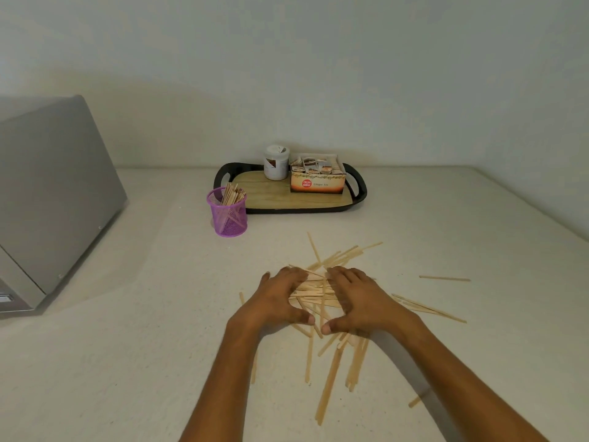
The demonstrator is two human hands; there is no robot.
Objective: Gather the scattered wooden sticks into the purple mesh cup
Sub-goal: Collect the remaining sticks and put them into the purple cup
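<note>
Pale walls meet in a corner behind a speckled off-white bench point(127, 346). Near the middle of the bench lies a loose pile of wooden sticks point(314, 295), and everything else is placed from it. The left hand point(280, 298) cups the pile's left side and the right hand point(360, 301) its right side, palms down. The fingers of both hands are curved over the sticks with the thumbs nearly meeting on the near side, hemming the heap between them rather than lifting it. More sticks fan out past the hands: some toward the far side, several toward the person, a few to the right, one lying apart on the far right. Beyond the pile and to its left stands the cup point(227, 212), upright, with sticks already in it. Just behind the cup sits a tray point(277, 199) carrying a white jar point(276, 162) and a box point(318, 175) of sachets. Far left of the pile is a grey appliance point(54, 199).
</note>
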